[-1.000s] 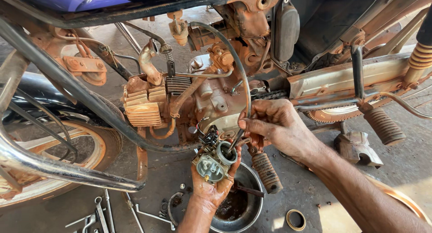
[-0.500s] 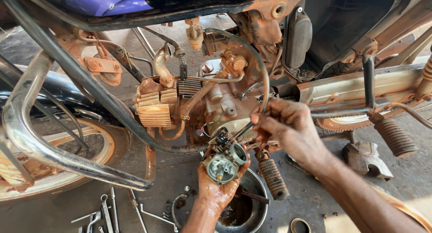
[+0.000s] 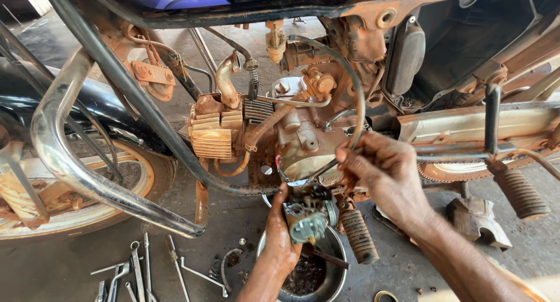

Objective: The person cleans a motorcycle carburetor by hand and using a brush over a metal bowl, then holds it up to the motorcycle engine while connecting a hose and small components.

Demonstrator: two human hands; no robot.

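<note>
My left hand [image 3: 279,238] comes up from below and grips a small greasy carburetor [image 3: 308,215], held just under the dusty motorcycle engine [image 3: 291,140]. My right hand [image 3: 388,173] reaches in from the right, its fingers pinched on a thin cable [image 3: 353,98] that arcs up over the engine and runs down to the carburetor's top. The two hands are a few centimetres apart. The cable's lower end is hidden between my fingers and the carburetor.
A metal bowl [image 3: 332,281] with dark residue sits on the floor under the carburetor. Several wrenches [image 3: 137,270] lie on the concrete at lower left. A rubber footpeg [image 3: 357,235] juts beside the carburetor. The chrome crash bar [image 3: 87,173] and front wheel [image 3: 87,208] fill the left.
The view has shifted so the engine and hands sit lower and further right. My right hand has moved slightly right along the cable; my left hand keeps hold of the carburetor.
</note>
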